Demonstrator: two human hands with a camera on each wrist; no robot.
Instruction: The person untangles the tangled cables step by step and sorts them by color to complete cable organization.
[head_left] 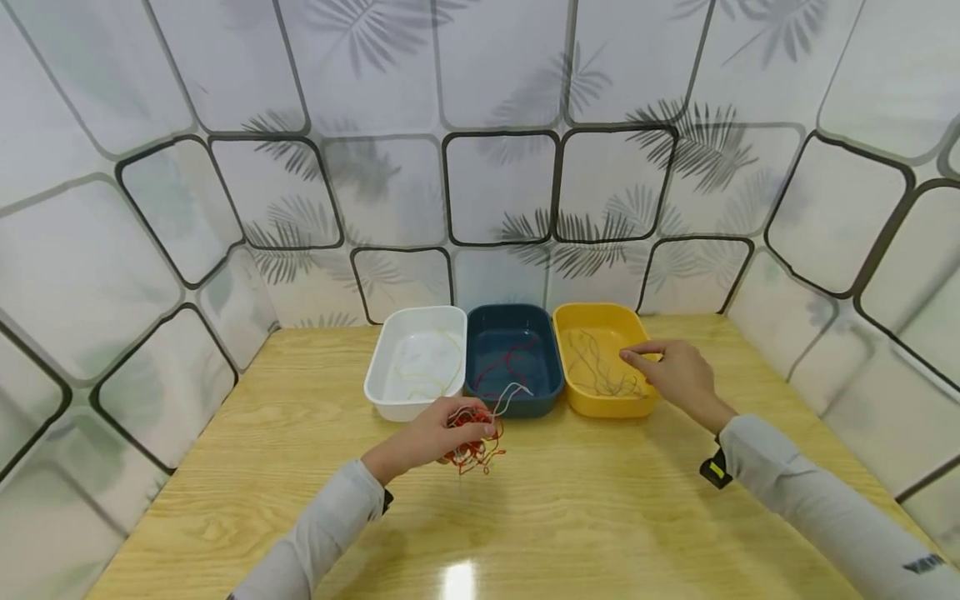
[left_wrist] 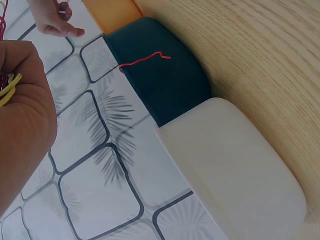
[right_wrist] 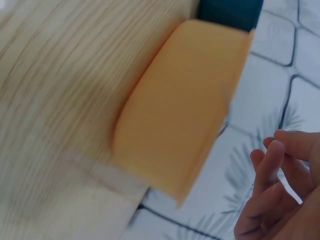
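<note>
My left hand [head_left: 431, 437] grips a tangled bundle of thin wires [head_left: 472, 446], mostly red with some white, in front of the white and dark blue bins. White ends stick up from it toward the blue bin. In the left wrist view, a yellow wire [left_wrist: 10, 90] also shows in the fist. At the right rim of the yellow bin [head_left: 611, 407], my right hand [head_left: 682, 375] hovers with thumb and forefinger close together; no wire shows between them. Several grey wires [head_left: 596, 371] lie in that bin.
The white bin [head_left: 390, 411] holds pale yellow wires [head_left: 453, 350]. Red wires [head_left: 512, 358] lie in the dark blue bin [head_left: 536, 407], one hanging over its edge in the left wrist view. The bins stand side by side on a wooden table [head_left: 525, 517], before a patterned curtain [head_left: 502, 192].
</note>
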